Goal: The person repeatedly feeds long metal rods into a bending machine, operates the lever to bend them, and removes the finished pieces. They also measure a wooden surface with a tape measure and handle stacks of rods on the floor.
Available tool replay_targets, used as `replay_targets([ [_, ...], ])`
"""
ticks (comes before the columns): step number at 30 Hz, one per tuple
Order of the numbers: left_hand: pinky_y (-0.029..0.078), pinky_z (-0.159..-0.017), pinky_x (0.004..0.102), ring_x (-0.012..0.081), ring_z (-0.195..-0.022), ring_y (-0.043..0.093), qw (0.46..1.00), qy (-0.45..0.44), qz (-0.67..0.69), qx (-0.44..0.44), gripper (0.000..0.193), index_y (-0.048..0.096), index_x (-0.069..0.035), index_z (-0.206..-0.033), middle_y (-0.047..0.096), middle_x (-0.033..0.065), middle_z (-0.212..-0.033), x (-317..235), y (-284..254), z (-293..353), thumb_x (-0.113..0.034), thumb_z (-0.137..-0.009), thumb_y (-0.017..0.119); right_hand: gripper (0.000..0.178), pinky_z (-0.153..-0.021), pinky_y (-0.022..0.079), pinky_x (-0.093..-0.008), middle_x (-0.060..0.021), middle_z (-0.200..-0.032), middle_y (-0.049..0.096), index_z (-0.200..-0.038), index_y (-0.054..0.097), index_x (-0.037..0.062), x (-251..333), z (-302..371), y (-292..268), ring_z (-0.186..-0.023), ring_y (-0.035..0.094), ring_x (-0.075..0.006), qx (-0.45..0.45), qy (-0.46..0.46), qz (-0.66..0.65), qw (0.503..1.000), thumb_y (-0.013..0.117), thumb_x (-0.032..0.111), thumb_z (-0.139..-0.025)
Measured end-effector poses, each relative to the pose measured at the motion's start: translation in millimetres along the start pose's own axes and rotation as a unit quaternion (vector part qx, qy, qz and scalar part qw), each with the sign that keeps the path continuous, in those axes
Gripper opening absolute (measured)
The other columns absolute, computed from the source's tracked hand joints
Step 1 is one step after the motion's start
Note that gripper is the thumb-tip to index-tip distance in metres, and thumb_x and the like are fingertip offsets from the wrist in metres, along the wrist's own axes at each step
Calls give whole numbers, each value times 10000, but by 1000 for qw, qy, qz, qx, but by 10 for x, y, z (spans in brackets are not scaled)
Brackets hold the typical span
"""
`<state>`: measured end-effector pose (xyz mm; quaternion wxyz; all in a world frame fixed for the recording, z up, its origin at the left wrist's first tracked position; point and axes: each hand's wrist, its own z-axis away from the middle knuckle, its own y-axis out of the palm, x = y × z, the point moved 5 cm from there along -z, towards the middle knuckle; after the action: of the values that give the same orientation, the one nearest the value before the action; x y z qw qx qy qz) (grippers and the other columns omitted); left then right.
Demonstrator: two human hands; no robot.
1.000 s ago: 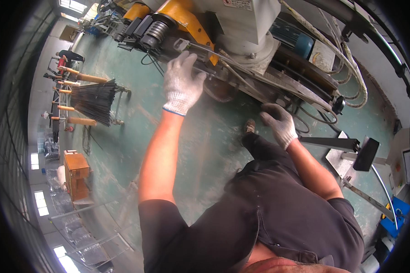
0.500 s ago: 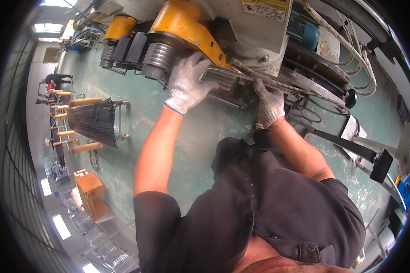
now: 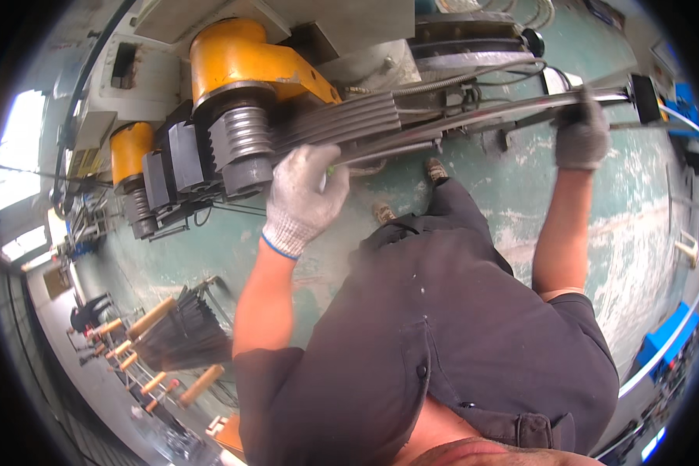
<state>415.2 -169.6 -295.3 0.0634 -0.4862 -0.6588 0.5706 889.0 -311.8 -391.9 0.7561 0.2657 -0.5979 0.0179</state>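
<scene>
My right hand, in a pale work glove with dark soiled fingers, is closed round a long shiny metal bar at the right. The bar slants left to the front of a machine, where motion blurs it. My left hand, in a whitish knitted glove with a blue cuff edge, is just below the ribbed metal roller. Its thumb and fingers are apart, beside the bar's blurred left end; whether they touch it I cannot tell. Above that hand lies a grooved block of parallel grey metal strips.
A yellow machine housing sits over the roller, with a second yellow head further left. At the right is a black pad on a machine arm. A rack of dark rods stands on the green floor at lower left.
My right hand has moved out to the right, away from the machine, and now grips the bar. My left hand stays near the roller. The whole view has turned and shifted.
</scene>
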Motion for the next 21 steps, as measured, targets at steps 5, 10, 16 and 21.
replay_targets([
  [5, 578, -720, 436, 335, -773, 704, 995, -70, 24, 73, 116, 791, -54, -1020, 719, 136, -892, 375, -168, 532, -100, -915, 810, 212, -719, 527, -298, -2, -894, 708, -1100, 775, 70, 364, 85, -965, -783, 656, -149, -138, -40, -63, 988, 734, 277, -1089],
  [10, 587, -708, 435, 330, -735, 709, 997, -33, 35, 55, 65, 792, -87, -995, 724, 108, -876, 105, -197, 326, -113, -938, 809, 238, -820, 580, -427, -143, -1071, 770, -1283, 748, 77, -380, 1350, 10, -947, 742, -295, 45, -198, 550, 810, 679, 111, -1057],
  [16, 589, -777, 411, 323, -847, 742, 989, -108, 16, 98, 170, 790, -51, -1094, 749, 144, -973, 283, -273, 372, -173, -976, 804, 293, -557, 483, -299, -22, -779, 685, -1037, 799, 42, -356, 1487, 366, -640, 629, -123, -72, 88, 27, 993, 721, 320, -1088],
  [21, 593, -953, 444, 353, -1034, 795, 977, -206, -9, 59, 351, 822, 42, -1103, 819, 229, -1077, 766, -415, 531, -286, -979, 824, 280, -555, 466, -301, -28, -767, 665, -1039, 768, 36, -286, 829, 3, -617, 609, -131, -90, 70, 67, 991, 749, 315, -1062],
])
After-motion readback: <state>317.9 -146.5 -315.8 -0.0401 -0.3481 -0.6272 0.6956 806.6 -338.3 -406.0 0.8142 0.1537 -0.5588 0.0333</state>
